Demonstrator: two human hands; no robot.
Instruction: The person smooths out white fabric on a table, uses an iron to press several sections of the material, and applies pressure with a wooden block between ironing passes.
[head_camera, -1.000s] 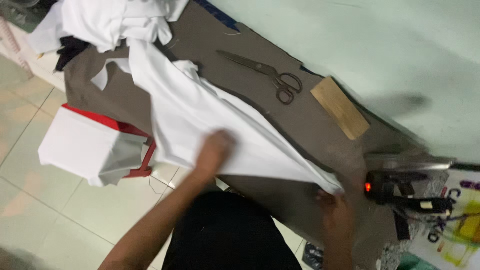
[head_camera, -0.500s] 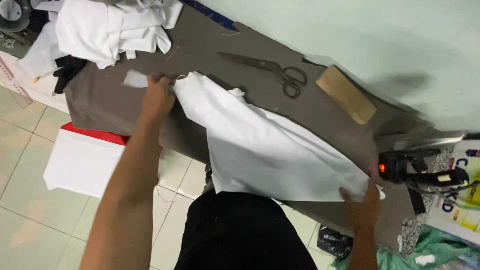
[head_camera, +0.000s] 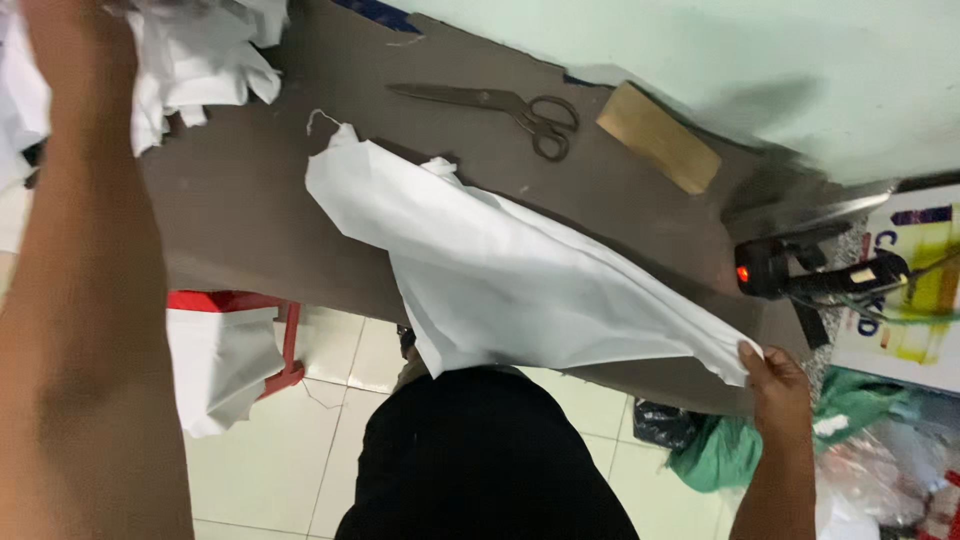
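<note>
1. The white cloth (head_camera: 500, 270) lies spread across the brown counter (head_camera: 240, 220).
2. The right hand (head_camera: 775, 385) pinches its lower right corner.
3. The left hand's grip cannot be told; its forearm reaches toward the piled white fabric (head_camera: 200, 60).

Dim indoor light, soft shadows, slight motion blur.

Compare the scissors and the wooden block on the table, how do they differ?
The scissors are dark metal, long and thin; the wooden block is tan, shorter and broad. The scissors taper to a point with looped handles toward the block; the block is a plain rectangle. The scissors lie nearly level across the picture; the block slants. Both lie flat on the brown table near the wall, untouched by either hand.
</note>
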